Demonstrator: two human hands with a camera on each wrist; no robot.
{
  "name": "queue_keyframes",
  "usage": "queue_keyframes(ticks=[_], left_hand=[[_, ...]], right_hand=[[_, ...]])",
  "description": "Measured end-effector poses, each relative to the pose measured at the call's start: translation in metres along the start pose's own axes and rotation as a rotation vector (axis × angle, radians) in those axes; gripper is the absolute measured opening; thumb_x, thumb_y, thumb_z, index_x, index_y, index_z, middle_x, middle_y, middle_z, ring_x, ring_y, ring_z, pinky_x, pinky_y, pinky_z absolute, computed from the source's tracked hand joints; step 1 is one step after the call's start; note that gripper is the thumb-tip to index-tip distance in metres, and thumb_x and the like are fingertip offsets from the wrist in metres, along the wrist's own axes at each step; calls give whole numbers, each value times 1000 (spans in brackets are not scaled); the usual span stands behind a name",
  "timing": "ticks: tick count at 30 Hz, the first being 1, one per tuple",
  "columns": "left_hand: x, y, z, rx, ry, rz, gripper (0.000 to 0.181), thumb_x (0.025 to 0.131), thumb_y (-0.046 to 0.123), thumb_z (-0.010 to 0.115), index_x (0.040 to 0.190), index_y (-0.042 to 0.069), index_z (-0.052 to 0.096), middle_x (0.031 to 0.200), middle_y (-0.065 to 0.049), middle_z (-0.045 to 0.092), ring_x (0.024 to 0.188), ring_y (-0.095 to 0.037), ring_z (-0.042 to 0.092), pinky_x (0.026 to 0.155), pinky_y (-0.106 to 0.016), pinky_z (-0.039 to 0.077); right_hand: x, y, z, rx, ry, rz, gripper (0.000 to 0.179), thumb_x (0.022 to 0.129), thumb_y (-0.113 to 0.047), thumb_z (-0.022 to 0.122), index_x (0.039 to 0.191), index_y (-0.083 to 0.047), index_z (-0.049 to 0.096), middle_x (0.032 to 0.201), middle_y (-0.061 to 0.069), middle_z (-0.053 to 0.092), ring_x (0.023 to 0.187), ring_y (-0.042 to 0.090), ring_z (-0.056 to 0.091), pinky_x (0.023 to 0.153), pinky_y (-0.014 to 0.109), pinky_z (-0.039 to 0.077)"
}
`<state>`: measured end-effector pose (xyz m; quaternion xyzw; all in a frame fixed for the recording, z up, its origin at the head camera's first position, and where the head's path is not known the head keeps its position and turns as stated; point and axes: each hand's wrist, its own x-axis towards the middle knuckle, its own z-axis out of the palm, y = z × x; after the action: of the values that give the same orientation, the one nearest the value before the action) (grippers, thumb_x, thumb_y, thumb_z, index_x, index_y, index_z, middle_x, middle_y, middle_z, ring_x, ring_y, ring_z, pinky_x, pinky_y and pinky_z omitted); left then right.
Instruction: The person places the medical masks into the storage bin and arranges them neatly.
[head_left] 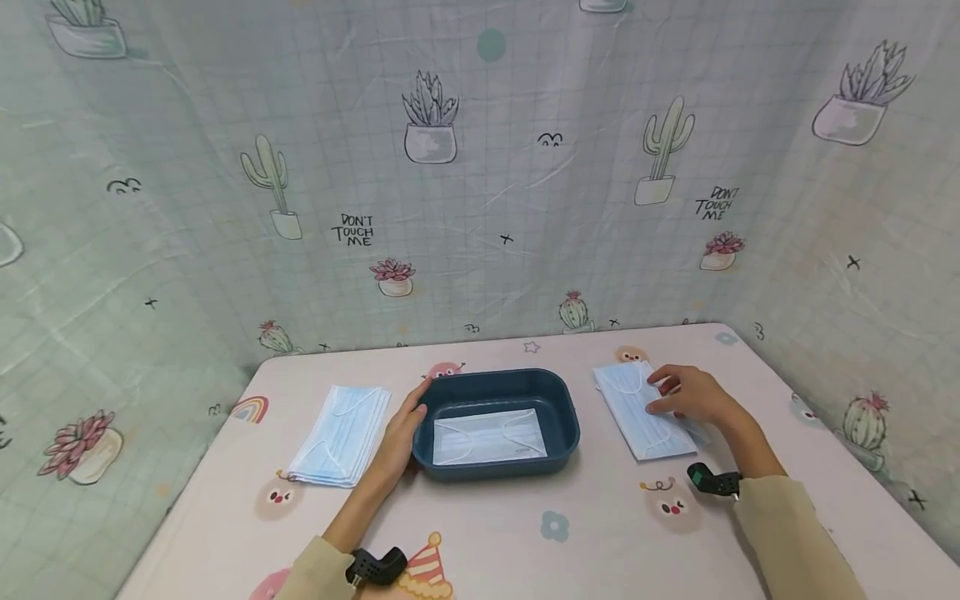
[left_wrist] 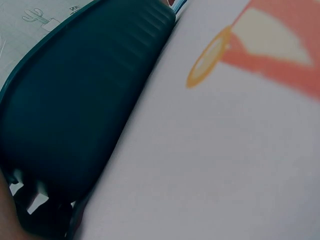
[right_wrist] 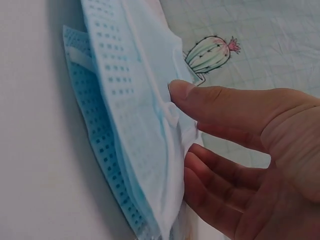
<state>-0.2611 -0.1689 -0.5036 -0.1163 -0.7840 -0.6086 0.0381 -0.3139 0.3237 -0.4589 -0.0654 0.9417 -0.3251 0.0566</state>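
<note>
A dark blue-green plastic tub [head_left: 497, 471] sits mid-table, with one pale blue face mask [head_left: 491, 437] lying flat inside. My left hand [head_left: 401, 429] rests along the tub's left side, its fingers stretched along the rim; the left wrist view mostly shows the tub's outer wall [left_wrist: 75, 95]. On the right lies a stack of face masks [head_left: 626, 408] with white ear loops. My right hand [head_left: 693, 394] is over that stack's right edge. In the right wrist view the thumb and fingers are spread apart, with fingertips right at the top mask [right_wrist: 145, 100].
Another stack of face masks [head_left: 341, 433] lies left of the tub, beside my left forearm. A printed pink-white cloth covers the table [head_left: 510, 550]. A patterned curtain [head_left: 480, 192] hangs behind and along both sides.
</note>
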Motion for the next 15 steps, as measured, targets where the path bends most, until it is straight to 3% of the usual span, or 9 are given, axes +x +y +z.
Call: queue_keyframes(ticks=[15], left_hand=[[1, 2, -1, 2, -7, -24, 50, 113, 28, 32, 163, 25, 32, 171, 3, 28, 162, -25, 16, 131, -56, 9]], right_hand=[[5, -1, -1, -60, 14, 18, 63, 86, -10, 81, 140, 3, 51, 91, 13, 62, 77, 22, 57, 66, 30, 49]])
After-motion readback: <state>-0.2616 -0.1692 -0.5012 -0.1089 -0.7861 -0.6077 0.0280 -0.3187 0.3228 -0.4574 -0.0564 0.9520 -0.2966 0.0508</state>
